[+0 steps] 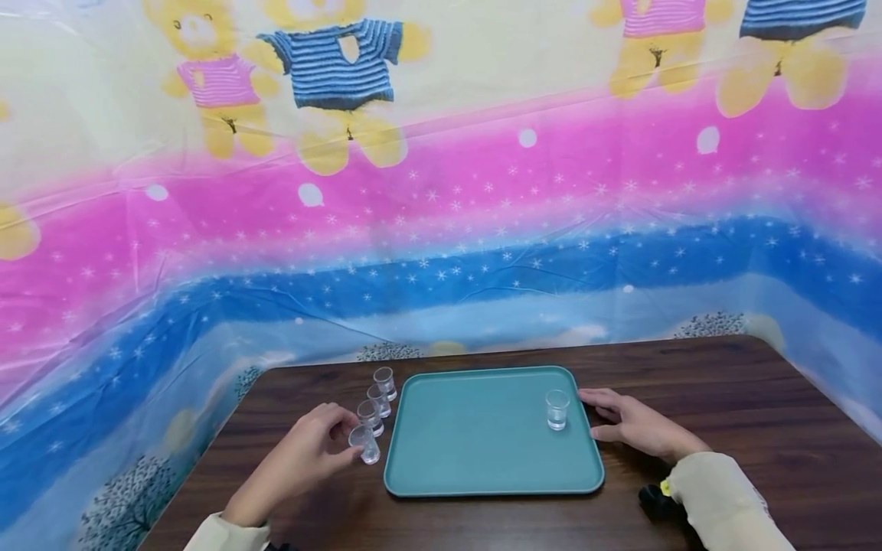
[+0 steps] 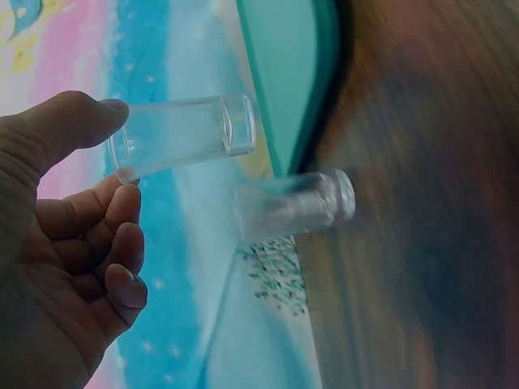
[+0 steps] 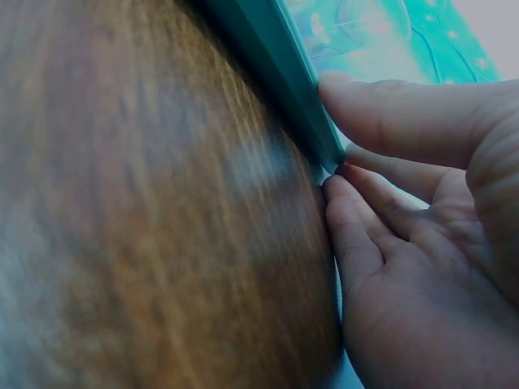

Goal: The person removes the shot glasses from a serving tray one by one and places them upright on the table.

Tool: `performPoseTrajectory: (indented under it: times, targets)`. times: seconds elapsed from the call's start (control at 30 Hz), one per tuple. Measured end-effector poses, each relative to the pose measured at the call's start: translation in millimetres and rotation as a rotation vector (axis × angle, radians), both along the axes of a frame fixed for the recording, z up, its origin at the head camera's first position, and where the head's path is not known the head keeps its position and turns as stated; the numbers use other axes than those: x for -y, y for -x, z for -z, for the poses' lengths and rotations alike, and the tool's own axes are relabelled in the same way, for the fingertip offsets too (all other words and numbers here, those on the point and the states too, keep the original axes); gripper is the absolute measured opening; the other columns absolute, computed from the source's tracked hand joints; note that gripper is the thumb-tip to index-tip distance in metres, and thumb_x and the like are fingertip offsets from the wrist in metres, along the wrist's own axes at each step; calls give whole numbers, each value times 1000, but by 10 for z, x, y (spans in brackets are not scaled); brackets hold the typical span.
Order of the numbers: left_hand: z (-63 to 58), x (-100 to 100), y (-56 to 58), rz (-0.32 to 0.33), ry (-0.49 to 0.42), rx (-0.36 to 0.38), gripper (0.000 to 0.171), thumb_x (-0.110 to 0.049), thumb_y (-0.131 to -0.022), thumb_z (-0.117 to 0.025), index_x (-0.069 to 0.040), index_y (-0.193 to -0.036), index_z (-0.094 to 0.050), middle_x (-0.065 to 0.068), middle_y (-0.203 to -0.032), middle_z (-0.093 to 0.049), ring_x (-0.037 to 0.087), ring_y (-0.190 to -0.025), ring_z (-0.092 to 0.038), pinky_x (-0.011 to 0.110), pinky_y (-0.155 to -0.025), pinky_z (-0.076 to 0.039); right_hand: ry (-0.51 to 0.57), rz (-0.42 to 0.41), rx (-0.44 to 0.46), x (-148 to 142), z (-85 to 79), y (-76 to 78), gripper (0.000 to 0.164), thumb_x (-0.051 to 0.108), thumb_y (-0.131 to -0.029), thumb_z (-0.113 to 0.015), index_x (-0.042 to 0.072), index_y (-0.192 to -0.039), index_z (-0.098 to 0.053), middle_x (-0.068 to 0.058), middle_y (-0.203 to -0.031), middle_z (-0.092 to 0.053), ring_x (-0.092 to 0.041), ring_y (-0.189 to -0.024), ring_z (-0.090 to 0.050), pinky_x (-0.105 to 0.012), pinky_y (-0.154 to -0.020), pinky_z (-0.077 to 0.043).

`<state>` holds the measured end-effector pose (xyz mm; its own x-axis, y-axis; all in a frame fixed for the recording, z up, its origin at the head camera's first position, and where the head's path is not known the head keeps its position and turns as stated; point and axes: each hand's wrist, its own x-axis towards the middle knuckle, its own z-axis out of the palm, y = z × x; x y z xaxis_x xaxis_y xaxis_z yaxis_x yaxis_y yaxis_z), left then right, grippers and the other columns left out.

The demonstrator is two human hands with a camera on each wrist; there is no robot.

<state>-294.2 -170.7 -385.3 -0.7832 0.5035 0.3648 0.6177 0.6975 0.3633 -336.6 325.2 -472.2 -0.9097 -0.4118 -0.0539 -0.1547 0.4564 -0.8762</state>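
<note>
My left hand (image 1: 313, 451) pinches a clear shot glass (image 1: 365, 447) by its rim, between thumb and index finger. In the left wrist view that glass (image 2: 182, 130) stands out beyond the fingertips, base away from the palm. Close beside it is another shot glass (image 2: 296, 203). The head view shows a row of several glasses (image 1: 370, 418) left of a teal tray (image 1: 482, 474). One shot glass (image 1: 557, 413) stands upright on the tray's right side. At the tray's right edge, the thumb and extended fingers of my right hand (image 1: 644, 425) touch the rim.
The tray lies on a dark wooden table (image 1: 744, 413) whose far edge meets a printed cloth (image 1: 448, 283) with bears. A small black item with a yellow spot (image 1: 658, 501) is at the right sleeve.
</note>
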Motion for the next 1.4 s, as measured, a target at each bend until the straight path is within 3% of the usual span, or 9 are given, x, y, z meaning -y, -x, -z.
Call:
performPoseTrajectory:
  times: [0.33,0.63,0.9,1.1,1.27,1.4]
  targets:
    - [104,147,-16,-96,24,99,21,-9,-76,-78,-7,-91,-64,-2,-82,-54,10,-74,-50,25,-63,-45,7,-3,5,-3,-3,-9,72,23,-89,-66,5,-148,-29,-24,-152,-12,-46,-133,-23,-50,-101,-33]
    - [238,183,11,-100,19,166,21,-9,-76,-77,-5,-91,-63,-2,-80,-52,10,-72,-49,24,-61,-45,2,-7,-2,-5,11,-8,72,23,-89,-66,5,-148,-29,-24,-152,-13,-46,-133,-24,-50,-101,-33]
    - [271,164,17,-116,21,138,22,-8,-74,-78,-5,-89,-62,-2,-80,-52,10,-72,-50,24,-61,-45,2,-2,-1,5,-1,-8,72,23,-89,-66,5,-148,-29,-24,-152,-14,-46,-133,-24,-50,-101,-33]
    - [210,107,12,-181,15,72,29,-14,-70,-83,-10,-88,-60,-5,-80,-51,10,-71,-48,24,-61,-43,4,-9,1,3,-6,-14,72,22,-90,-66,4,-148,-28,-24,-152,-13,-46,-133,-24,-50,-101,-33]
    - [117,-43,58,-100,-16,-32,28,-14,-72,-82,-11,-89,-61,-3,-80,-51,13,-69,-47,24,-59,-42,15,-7,7,-1,-9,-23,72,22,-90,-66,4,-148,-28,-24,-152,-13,-46,-134,-23,-50,-101,-33]
    - [43,-277,107,-21,-9,-27,25,-16,-76,-79,-15,-92,-60,-6,-83,-49,12,-71,-48,24,-61,-43,18,-4,12,4,-17,-25,72,22,-89,-66,5,-148,-28,-24,-153,-12,-46,-134,-22,-50,-101,-34]
